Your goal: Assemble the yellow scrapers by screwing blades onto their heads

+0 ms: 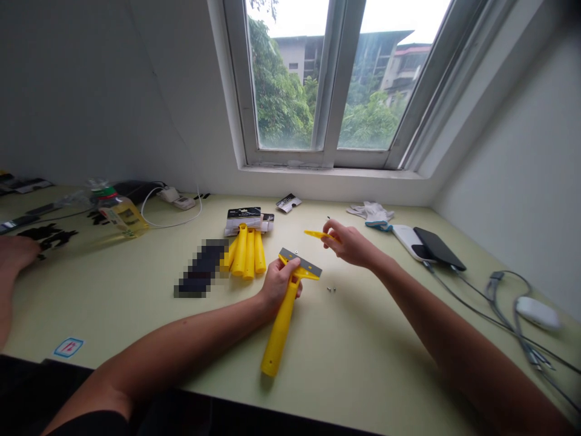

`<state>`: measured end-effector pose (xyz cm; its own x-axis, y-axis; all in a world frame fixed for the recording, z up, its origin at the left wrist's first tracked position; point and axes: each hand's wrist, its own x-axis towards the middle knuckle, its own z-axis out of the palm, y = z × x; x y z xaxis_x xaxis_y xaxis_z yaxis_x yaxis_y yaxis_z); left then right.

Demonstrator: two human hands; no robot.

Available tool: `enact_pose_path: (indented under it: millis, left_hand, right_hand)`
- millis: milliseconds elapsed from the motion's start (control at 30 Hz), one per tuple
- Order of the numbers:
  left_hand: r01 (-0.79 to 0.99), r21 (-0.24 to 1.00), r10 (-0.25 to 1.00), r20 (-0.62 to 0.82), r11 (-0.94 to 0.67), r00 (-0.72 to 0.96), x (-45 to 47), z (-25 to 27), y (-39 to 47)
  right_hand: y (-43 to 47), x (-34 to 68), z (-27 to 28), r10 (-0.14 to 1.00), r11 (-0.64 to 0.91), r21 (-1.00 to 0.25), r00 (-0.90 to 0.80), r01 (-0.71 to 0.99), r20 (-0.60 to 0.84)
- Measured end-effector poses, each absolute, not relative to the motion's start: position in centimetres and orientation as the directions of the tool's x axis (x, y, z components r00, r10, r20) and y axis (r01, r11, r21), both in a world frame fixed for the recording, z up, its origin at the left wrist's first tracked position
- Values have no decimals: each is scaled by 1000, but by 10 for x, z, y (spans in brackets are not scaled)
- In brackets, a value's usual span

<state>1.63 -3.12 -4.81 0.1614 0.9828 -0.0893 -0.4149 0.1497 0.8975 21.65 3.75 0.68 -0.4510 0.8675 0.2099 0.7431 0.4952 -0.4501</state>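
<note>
In my left hand (276, 283) is a yellow scraper (280, 330), gripped near its head with the handle pointing down toward the table's front edge. A flat grey metal blade (312, 267) lies across the head, and my left thumb presses on it. My right hand (348, 243) pinches a thin yellow plastic piece (314, 234) above the table, to the upper right of the scraper head. Two small screws (331, 289) rest on the table right of the scraper. Another tiny metal part (296, 252) shows just beyond the blade.
Several yellow scraper handles (249, 254) with black-and-white cards (243, 220) lie behind my left hand. Gloves (372, 211), a power bank (412, 243), a black phone (439, 248) and cables (503, 315) sit right. Leftward are a bottle (120, 213) and another person's hand (18, 254).
</note>
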Motion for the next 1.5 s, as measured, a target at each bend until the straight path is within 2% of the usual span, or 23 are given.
enact_pose_path:
  millis: [133, 233, 367, 600, 867, 1167, 1300, 1500]
  left_hand:
    - [-421, 894, 984, -94, 150, 151, 16, -48, -29]
    - [-422, 894, 985, -99, 151, 143, 16, -48, -28]
    - [-425, 892, 985, -105, 156, 141, 16, -48, -28]
    - [-433, 888, 985, -105, 156, 138, 16, -48, -28]
    - [-425, 893, 985, -93, 146, 145, 15, -46, -28]
    - [-440, 887, 986, -86, 140, 141, 14, -51, -26]
    - [-436, 889, 986, -83, 138, 141, 13, -49, -27]
    - [-430, 890, 986, -108, 152, 125, 13, -47, -28]
  right_hand:
    - [13, 194, 25, 713, 695, -312, -566, 647, 413]
    - [2, 183, 28, 625, 773, -237, -642, 589, 444]
    - [-2, 180, 28, 572, 817, -219, -699, 534, 429]
    - [-4, 179, 31, 544, 836, -191, -736, 514, 403]
    - [-6, 179, 28, 493, 866, -178, -741, 467, 456]
    - [-9, 172, 28, 499, 861, -131, -771, 491, 396]
    - [-6, 174, 25, 502, 859, -149, -746, 490, 437]
    - [-1, 177, 20, 480, 860, -194, -622, 471, 618]
